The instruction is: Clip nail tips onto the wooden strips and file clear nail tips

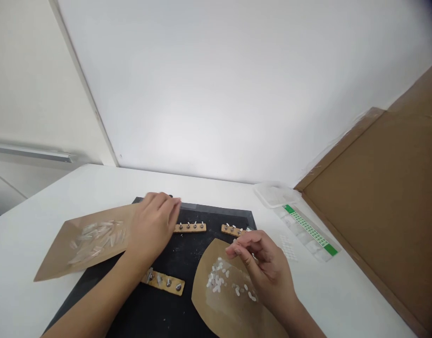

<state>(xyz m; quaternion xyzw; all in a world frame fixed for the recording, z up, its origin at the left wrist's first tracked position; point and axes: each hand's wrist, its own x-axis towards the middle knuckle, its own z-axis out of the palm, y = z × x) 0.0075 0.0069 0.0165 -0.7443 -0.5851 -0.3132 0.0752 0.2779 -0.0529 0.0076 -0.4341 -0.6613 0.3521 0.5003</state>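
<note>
My left hand (154,223) is above the back left of a black mat (173,310), its fingers curled together; whatever they hold is hidden. My right hand (265,267) pinches a tiny whitish piece (235,241) over a brown paper (233,314) that bears small white oval pieces (216,281). Next to my left hand lies a wooden strip (191,227) with metal studs holding small upright pieces. Another studded strip (231,229) sits behind my right hand, partly covered. A third strip (175,284), nearer me, is partly behind my left wrist.
At left, a brown paper (57,253) holds clear slender tubes (99,239). A translucent plastic box (275,195) and a clear packet with a green label (309,230) lie at right, beside a cardboard wall (381,202). A white wall stands behind the white table (106,188).
</note>
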